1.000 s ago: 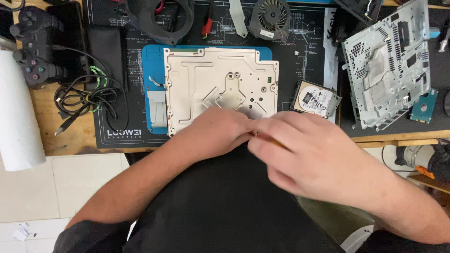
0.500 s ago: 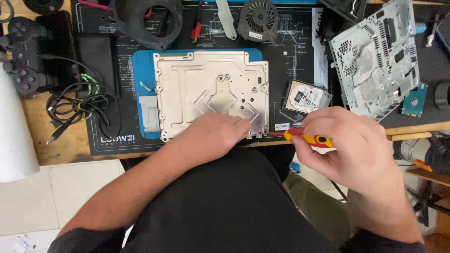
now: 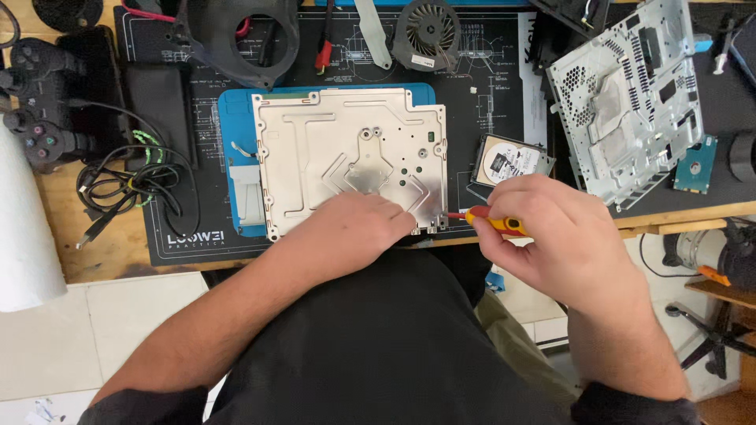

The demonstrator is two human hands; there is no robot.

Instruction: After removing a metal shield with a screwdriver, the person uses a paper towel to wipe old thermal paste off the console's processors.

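A person's left hand [image 3: 358, 228] presses flat, fingers spread, on the near edge of a silver metal shield plate [image 3: 350, 157] lying on a blue mat [image 3: 240, 118] at the bench's centre. The right hand [image 3: 551, 228] grips a red-and-yellow screwdriver [image 3: 490, 221], its tip at the plate's near right corner.

My left hand [image 3: 358, 228] presses flat on the near edge of the metal plate [image 3: 350, 157], which lies on a blue mat [image 3: 236, 118]. My right hand [image 3: 551, 228] holds a red and yellow screwdriver [image 3: 492, 221], tip at the plate's near right corner. A hard drive [image 3: 508, 164] sits just beside it.
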